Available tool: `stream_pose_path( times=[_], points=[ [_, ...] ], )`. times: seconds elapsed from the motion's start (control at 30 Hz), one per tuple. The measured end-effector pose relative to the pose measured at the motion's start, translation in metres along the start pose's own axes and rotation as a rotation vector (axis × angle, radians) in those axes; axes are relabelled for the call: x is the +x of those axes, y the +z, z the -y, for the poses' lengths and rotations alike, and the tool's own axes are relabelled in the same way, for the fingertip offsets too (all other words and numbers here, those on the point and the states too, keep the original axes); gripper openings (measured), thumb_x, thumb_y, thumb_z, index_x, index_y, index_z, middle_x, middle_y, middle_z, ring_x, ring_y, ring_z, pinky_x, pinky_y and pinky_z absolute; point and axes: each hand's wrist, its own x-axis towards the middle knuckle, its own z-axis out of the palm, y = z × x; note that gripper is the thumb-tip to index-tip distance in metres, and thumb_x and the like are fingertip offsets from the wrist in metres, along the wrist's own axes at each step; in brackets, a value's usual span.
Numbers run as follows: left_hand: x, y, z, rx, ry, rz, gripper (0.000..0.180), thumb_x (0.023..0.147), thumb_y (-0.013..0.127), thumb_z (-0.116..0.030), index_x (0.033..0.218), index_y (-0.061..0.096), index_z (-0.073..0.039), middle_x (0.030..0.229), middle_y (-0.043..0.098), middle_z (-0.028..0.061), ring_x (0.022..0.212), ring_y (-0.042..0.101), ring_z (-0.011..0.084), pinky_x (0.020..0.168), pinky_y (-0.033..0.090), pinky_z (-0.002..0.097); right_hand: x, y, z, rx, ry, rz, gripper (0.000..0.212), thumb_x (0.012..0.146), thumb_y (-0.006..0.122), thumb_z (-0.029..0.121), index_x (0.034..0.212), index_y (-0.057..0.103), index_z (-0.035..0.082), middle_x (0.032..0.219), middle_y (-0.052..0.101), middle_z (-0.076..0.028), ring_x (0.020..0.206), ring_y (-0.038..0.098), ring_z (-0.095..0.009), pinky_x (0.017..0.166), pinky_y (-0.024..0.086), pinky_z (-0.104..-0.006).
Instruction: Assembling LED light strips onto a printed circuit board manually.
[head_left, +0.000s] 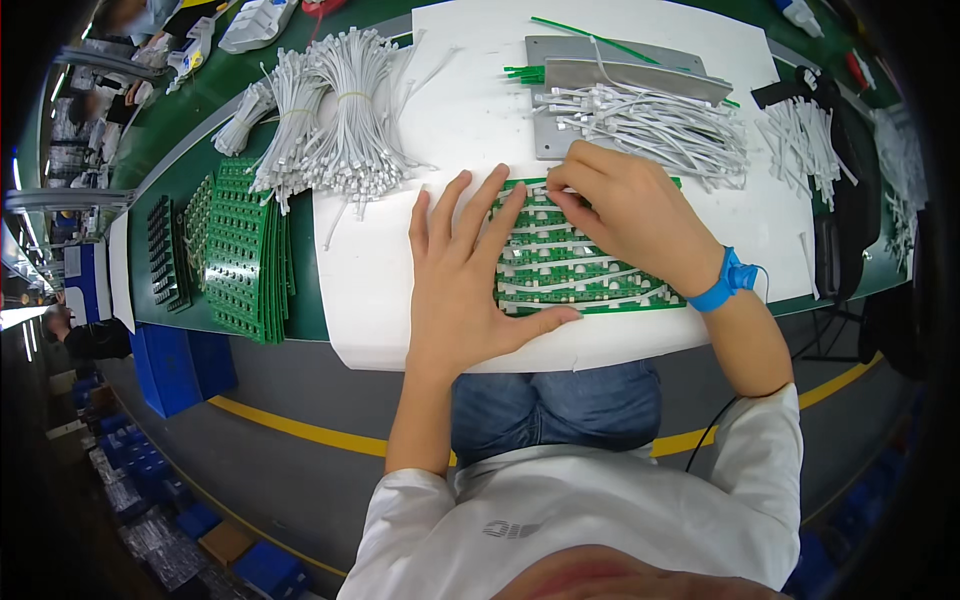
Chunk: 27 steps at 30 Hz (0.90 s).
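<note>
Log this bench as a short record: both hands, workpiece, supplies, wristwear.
Left hand: fingers spread, at the left side of the green circuit panel
Right hand: thumb and forefinger close together over the panel's far part; grip unclear
Workpiece: white strands across the panel
Left supplies: bundled white strands, stacked green panels
Far supplies: loose white strands beside gray metal holder
Right wrist: blue band

Green table (308,270): stacked boards (237,250), white sheet (370,270); on sheet: circuit panel (560,268), white cables (355,130), grey plate (548,138).
</note>
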Motion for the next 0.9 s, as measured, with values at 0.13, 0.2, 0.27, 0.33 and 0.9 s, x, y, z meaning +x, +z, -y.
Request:
stream_pose_path(
  times=[0.13,0.2,0.27,0.33,0.9],
  points=[
    [0.000,0.000,-0.006,0.017,-0.016,0.009,0.125,0.057,0.092,-0.069,0.155,0.051,-0.003,0.163,0.050,0.0097,0.154,0.037,0.0392,0.129,0.014,0.0595,0.004,0.005,0.002,0.057,0.042,-0.010,0.009,0.093,0.072,0.008,0.095,0.066,0.002,0.092,0.065,-0.012,0.080,0.070,-0.035,0.067,0.056,-0.0447],
    [0.000,0.001,-0.006,0.012,-0.019,0.005,0.125,0.057,0.092,-0.069,0.155,0.051,-0.003,0.163,0.049,0.0098,0.154,0.036,0.0392,0.129,0.014,0.0596,0.005,0.006,0.004,0.066,0.064,-0.010,0.008,0.093,0.071,0.007,0.095,0.066,0.002,0.092,0.066,-0.012,0.081,0.069,-0.036,0.068,0.056,-0.0455],
    [-0.001,0.002,-0.006,0.005,-0.020,0.000,0.126,0.057,0.092,-0.068,0.155,0.051,-0.002,0.164,0.049,0.0100,0.155,0.036,0.0392,0.130,0.013,0.0598,0.005,0.006,0.005,0.102,0.132,0.026,0.012,0.091,0.073,0.000,0.098,0.065,0.001,0.094,0.067,-0.013,0.085,0.072,-0.033,0.072,0.057,-0.0398],
    [0.000,0.003,-0.005,0.022,-0.015,0.010,0.127,0.057,0.093,-0.068,0.155,0.050,-0.001,0.165,0.048,0.0101,0.155,0.035,0.0396,0.129,0.013,0.0602,0.005,0.007,0.003,0.130,0.150,0.024,0.011,0.091,0.073,0.000,0.098,0.065,0.001,0.094,0.067,-0.013,0.085,0.072,-0.033,0.072,0.056,-0.0402],
    [-0.001,0.004,-0.005,0.035,0.000,-0.001,0.123,0.057,0.094,-0.066,0.154,0.053,-0.003,0.164,0.049,0.0090,0.154,0.036,0.0396,0.129,0.014,0.0615,0.006,0.015,0.017,0.120,0.252,-0.037,0.006,0.092,0.068,0.005,0.091,0.064,0.000,0.090,0.065,-0.016,0.082,0.068,-0.039,0.068,0.054,-0.0482]
  ],
)
